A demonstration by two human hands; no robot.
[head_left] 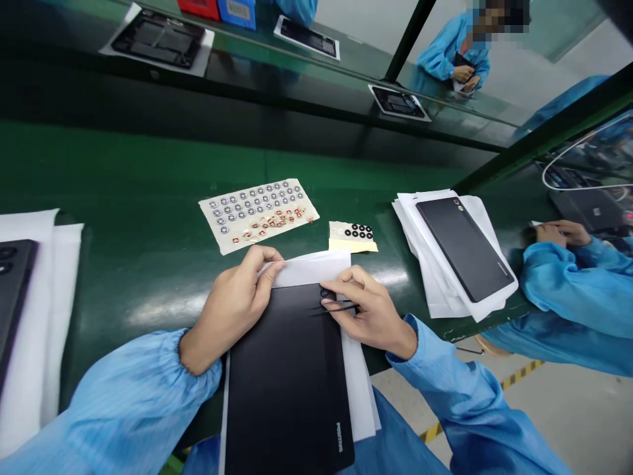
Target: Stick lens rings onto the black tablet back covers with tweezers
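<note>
A black tablet back [287, 382] lies on white paper [316, 267] at the bench edge, over my lap. With thumb and forefinger, my left hand [237, 310] pinches the paper beyond the tablet's top left corner. Thin dark tweezers [341, 307] are held in my right hand [368, 307], whose forefinger touches the camera area [325, 292] at the top right corner. Past my hands is a sheet of small ring-shaped stickers [260, 214], some outlined in red. Closer to my right hand, a small strip [353, 236] carries several black rings.
At right, another tablet back [465, 247] rests on stacked paper [420, 264]; a co-worker's sleeves [578, 277] are beside it. Part of a dark device [14, 284] lies on paper at left. A raised shelf [297, 72] behind the green bench [138, 264] holds tablet parts [158, 39].
</note>
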